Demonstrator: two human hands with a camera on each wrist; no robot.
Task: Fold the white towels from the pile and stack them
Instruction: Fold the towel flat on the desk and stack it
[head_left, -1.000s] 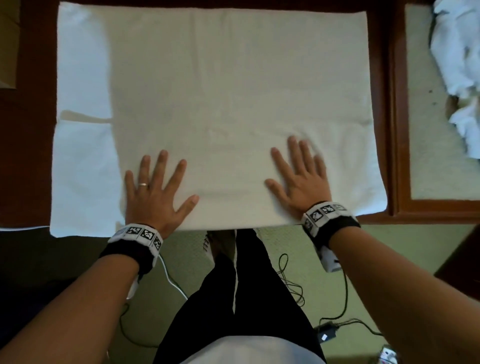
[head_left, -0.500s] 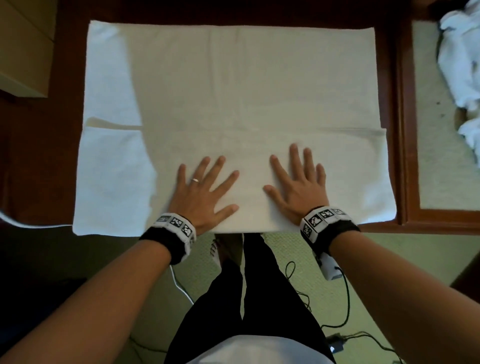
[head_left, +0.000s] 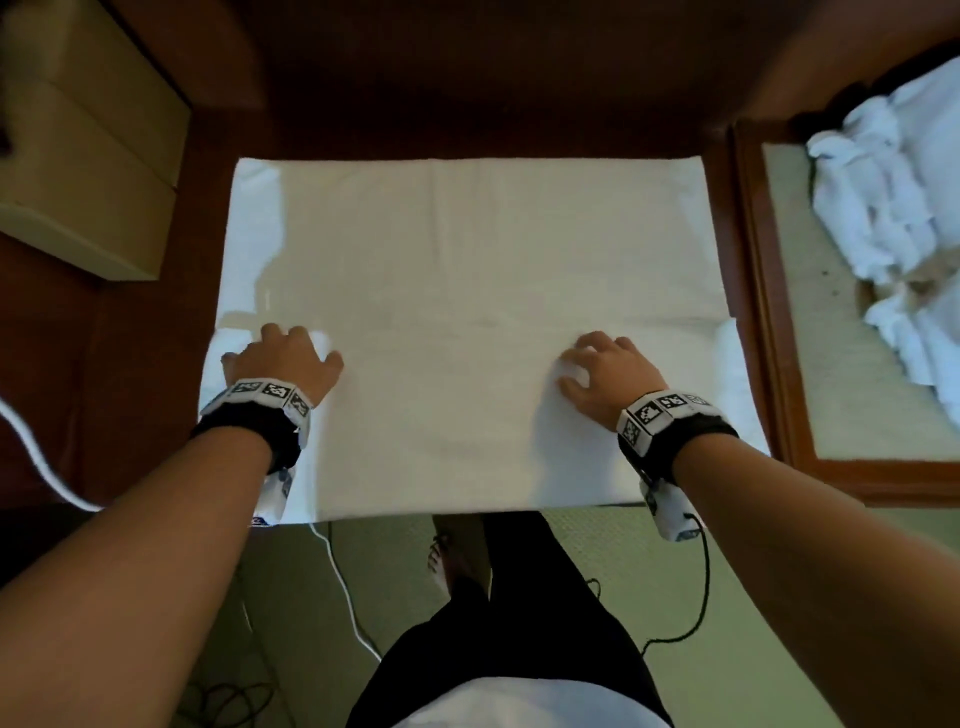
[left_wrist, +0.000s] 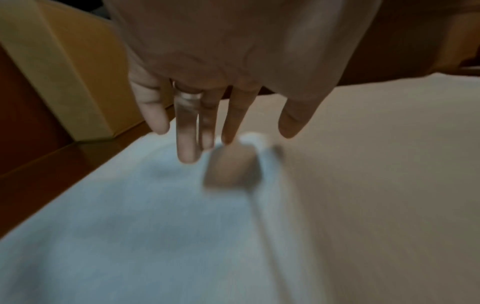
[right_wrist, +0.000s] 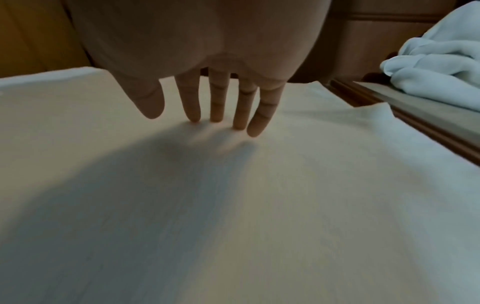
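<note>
While the half-folded white towel (head_left: 467, 291) lay flat on the tabletop (head_left: 156, 395), both grips, left hand (head_left: 283, 364) and right hand (head_left: 605, 371), seemed released, fingertips down, so pinching both layers evenly would suit.

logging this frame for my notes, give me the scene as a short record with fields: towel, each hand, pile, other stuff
towel: white towel spread flat on the dark wooden table, near edge at the table's front edge
left hand: left hand at the towel's left side, fingers pointing down at the cloth, ring on one finger; grip unclear, wrist view blurred
right hand: right hand on the towel's right part, fingertips touching the cloth, nothing pinched
pile: crumpled white towels on the surface to the right
other: cardboard box at far left
</note>
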